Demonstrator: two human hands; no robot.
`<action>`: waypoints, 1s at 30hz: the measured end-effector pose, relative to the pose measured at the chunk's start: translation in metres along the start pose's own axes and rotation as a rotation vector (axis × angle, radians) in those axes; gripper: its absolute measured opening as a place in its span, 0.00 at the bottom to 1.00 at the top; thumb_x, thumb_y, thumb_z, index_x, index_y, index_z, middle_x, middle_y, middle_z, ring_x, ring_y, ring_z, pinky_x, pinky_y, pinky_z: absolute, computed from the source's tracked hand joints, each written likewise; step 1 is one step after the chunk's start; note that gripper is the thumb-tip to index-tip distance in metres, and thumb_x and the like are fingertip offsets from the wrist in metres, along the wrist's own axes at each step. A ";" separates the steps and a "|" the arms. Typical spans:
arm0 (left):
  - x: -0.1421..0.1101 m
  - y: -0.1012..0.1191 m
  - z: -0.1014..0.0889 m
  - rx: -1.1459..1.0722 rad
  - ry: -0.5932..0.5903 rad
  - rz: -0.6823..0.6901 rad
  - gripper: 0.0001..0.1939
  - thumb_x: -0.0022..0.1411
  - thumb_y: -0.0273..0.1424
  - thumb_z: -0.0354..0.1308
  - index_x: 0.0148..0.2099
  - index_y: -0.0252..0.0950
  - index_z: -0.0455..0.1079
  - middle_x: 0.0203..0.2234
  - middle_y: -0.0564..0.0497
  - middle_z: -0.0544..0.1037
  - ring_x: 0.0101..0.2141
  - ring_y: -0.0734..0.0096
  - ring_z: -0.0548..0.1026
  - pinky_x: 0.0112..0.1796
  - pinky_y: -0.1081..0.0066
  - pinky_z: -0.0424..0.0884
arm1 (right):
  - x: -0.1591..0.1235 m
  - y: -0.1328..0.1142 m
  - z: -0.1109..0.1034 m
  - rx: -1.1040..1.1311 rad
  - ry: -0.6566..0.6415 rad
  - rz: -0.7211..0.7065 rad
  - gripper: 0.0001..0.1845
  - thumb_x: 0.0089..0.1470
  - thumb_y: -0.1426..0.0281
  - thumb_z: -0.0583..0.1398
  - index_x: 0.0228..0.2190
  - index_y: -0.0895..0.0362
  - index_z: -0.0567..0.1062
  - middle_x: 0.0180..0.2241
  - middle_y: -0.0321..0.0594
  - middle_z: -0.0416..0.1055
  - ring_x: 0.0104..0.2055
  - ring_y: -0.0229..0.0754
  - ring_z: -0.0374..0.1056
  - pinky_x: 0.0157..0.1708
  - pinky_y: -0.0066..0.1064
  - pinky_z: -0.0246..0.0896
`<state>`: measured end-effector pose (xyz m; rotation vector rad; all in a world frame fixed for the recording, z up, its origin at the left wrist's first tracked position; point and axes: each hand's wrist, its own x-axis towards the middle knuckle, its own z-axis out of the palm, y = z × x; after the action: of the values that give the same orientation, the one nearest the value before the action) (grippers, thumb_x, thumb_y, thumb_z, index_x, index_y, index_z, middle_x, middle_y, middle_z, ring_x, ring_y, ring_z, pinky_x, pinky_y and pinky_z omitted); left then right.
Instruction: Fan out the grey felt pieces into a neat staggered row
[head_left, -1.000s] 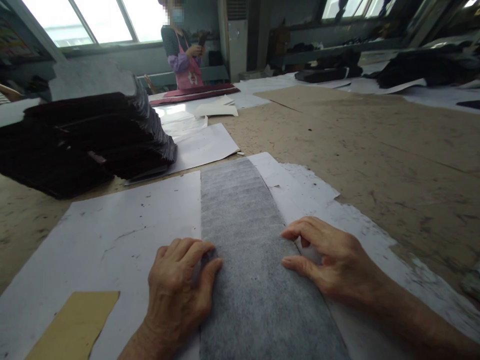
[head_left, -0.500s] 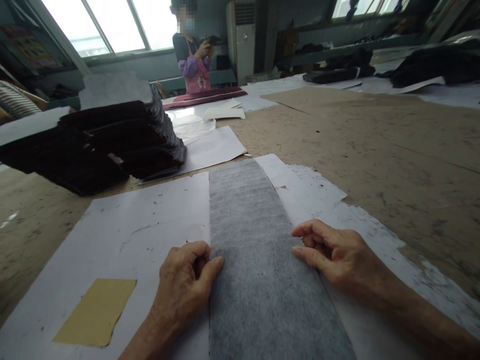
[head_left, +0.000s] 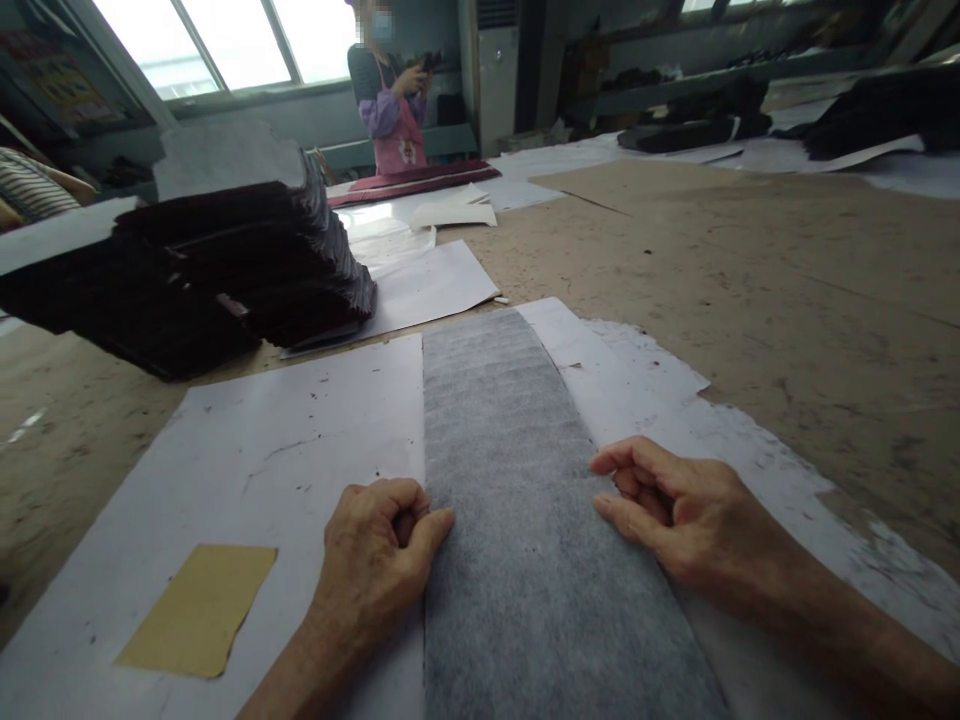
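A long strip of mottled grey fabric lies lengthwise before me on white paper, straight along its left side and curved along its right. My left hand is at the strip's left edge, fingers curled and thumb resting over the fabric, pinching the edge. Across from it, my right hand is at the curved edge, with thumb and index fingertips a little apart and touching the border. Its other fingers are bent and partly hidden. Left of my left hand lies a tan piece of card.
A tall stack of dark pieces, topped with pale paper, stands at the back left. Beyond it, a person in a pink apron stands beside maroon strips. Black cloth is piled far right on the brown tabletop.
The view has shifted slightly, so the scene sits a little higher and the hands slightly farther right. Both hands keep nearly the same pose at the strip's edges.
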<state>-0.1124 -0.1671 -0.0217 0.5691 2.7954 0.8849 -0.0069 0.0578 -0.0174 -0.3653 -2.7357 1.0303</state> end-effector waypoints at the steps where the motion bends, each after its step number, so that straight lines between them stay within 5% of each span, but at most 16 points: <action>1: 0.000 0.001 0.000 0.007 0.000 -0.009 0.14 0.48 0.40 0.54 0.18 0.37 0.61 0.13 0.56 0.61 0.23 0.69 0.62 0.31 0.68 0.57 | -0.001 0.001 0.000 -0.008 0.004 -0.007 0.08 0.46 0.66 0.56 0.31 0.55 0.69 0.16 0.29 0.59 0.17 0.33 0.58 0.17 0.25 0.55; 11: -0.004 0.005 -0.004 -0.093 -0.024 -0.154 0.15 0.48 0.40 0.57 0.17 0.36 0.63 0.11 0.58 0.59 0.17 0.77 0.59 0.23 0.73 0.54 | -0.001 0.020 0.007 -0.009 0.069 -0.069 0.12 0.47 0.59 0.58 0.32 0.52 0.69 0.16 0.30 0.63 0.15 0.35 0.60 0.14 0.26 0.56; 30: -0.002 -0.006 -0.005 0.031 -0.140 -0.135 0.21 0.52 0.50 0.50 0.20 0.38 0.66 0.13 0.56 0.64 0.20 0.71 0.65 0.24 0.72 0.60 | -0.001 -0.005 -0.005 0.022 0.003 0.141 0.06 0.44 0.68 0.58 0.29 0.55 0.68 0.16 0.28 0.64 0.18 0.33 0.61 0.20 0.25 0.56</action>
<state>-0.1133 -0.1751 -0.0213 0.4224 2.6888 0.7460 -0.0054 0.0566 -0.0104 -0.5628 -2.7258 1.0918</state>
